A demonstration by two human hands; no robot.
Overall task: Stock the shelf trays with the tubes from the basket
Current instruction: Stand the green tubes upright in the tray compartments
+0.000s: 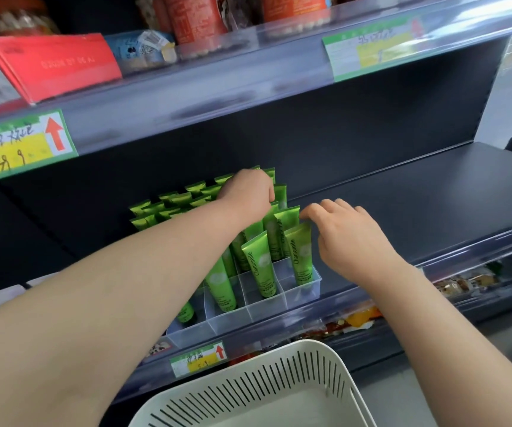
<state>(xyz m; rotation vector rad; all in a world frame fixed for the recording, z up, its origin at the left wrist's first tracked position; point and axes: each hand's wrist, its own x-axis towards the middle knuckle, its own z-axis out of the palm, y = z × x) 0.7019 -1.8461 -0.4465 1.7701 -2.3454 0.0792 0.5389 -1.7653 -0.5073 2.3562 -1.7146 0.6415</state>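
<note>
Several green Chamomile tubes (259,268) stand upright in a clear divided tray (245,315) on the dark middle shelf. My left hand (248,191) reaches over the rear rows, its fingers curled down onto the top of a tube (280,195) at the back right. My right hand (345,234) is at the tray's right side, and its fingertips pinch the crimped top of the front right tube (301,254). The white slotted basket (267,383) sits below at the bottom centre; what shows of its inside holds no tubes.
The dark shelf (418,198) stretches bare to the right of the tray. An upper shelf carries a red box (48,66) and jars, with price labels (20,146) on its rail. Snack packets (353,322) lie on the shelf below.
</note>
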